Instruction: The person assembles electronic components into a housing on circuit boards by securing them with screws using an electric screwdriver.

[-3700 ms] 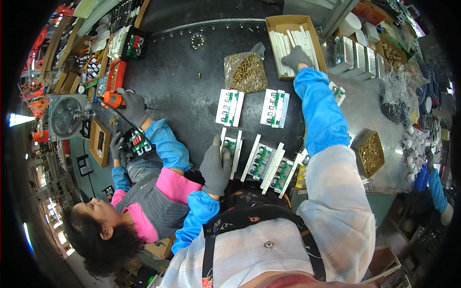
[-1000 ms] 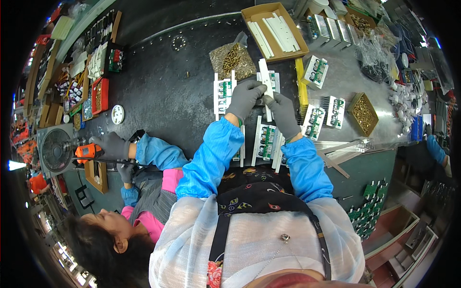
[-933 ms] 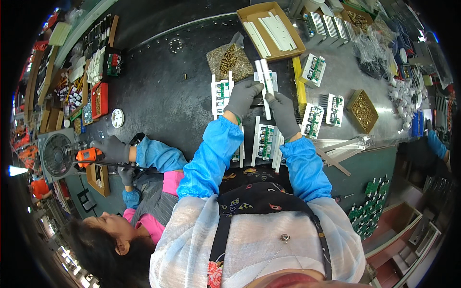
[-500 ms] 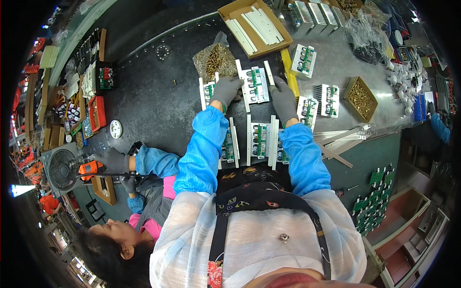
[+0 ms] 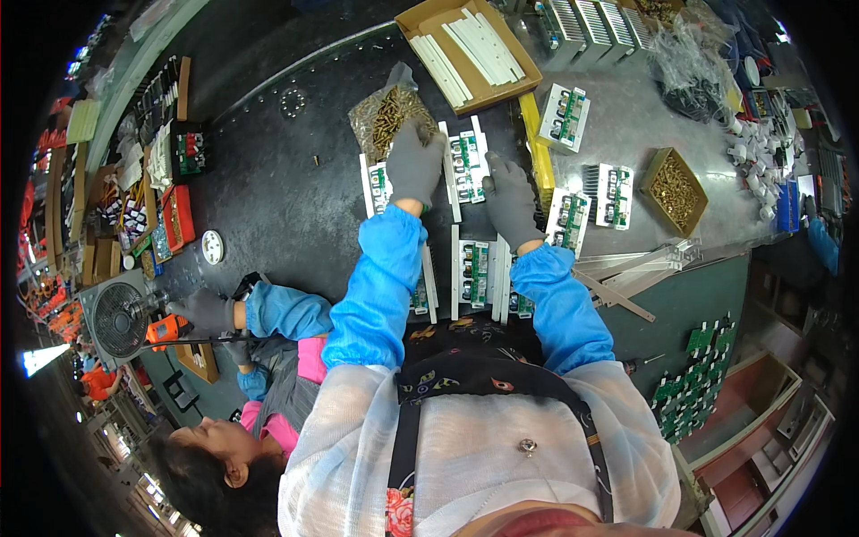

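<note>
My left hand (image 5: 416,166), in a grey glove, reaches over the near edge of a clear plastic bag of brass-coloured screws (image 5: 386,123); its fingertips are hidden. To its right lies a white block with a green circuit board (image 5: 465,168), with a white strip (image 5: 450,174) along its left side. A second white strip (image 5: 480,134) lies against the block's right side. My gloved right hand (image 5: 512,199) has bent fingers on this strip's near end. Another board unit (image 5: 378,183) is partly behind my left hand. Nearer me stand more board units with strips (image 5: 474,273).
A cardboard tray (image 5: 537,79) of white strips is at the back. On the right are loose board units (image 5: 613,197), a box of screws (image 5: 649,183), metal bars (image 5: 640,268) and finned heatsinks (image 5: 564,36). A co-worker's gloved hand (image 5: 208,309) is at left by a fan (image 5: 118,313).
My left hand has left the block's left side and moved up to the screw bag. My right hand has brought its white strip leftward against the block.
</note>
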The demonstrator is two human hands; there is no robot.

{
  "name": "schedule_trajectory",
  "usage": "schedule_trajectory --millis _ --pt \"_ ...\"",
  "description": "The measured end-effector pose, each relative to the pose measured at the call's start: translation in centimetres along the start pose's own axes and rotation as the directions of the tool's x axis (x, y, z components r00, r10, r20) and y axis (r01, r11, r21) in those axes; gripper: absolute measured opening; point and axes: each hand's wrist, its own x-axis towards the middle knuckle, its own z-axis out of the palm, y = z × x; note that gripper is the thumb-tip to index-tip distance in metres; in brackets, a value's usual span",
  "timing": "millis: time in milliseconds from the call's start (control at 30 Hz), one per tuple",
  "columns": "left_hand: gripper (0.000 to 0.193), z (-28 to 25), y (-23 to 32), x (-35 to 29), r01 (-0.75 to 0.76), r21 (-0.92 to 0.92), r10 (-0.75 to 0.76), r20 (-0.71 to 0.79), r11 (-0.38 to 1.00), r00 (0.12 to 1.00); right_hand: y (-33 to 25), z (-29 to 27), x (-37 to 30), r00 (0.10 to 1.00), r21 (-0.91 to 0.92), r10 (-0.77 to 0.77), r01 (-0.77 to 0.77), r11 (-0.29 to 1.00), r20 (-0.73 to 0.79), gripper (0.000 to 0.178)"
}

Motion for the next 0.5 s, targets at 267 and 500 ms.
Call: schedule_trajectory --millis 267,500 --pt "0.035 1.2 5.9 11.2 -0.453 0.541 0.442 0.162 0.708 0.883 0.6 -0.7 0.4 0.999 0.105 0.013 -0.008 0.994 -0.05 0.03" --pt "0.054 3.2 5.8 12.3 0.062 0.404 -0.03 -0.083 0.913 0.996 -1.6 -4.9 11.0 0.961 0.093 -0.151 0.176 0.98 -0.23 0.031"
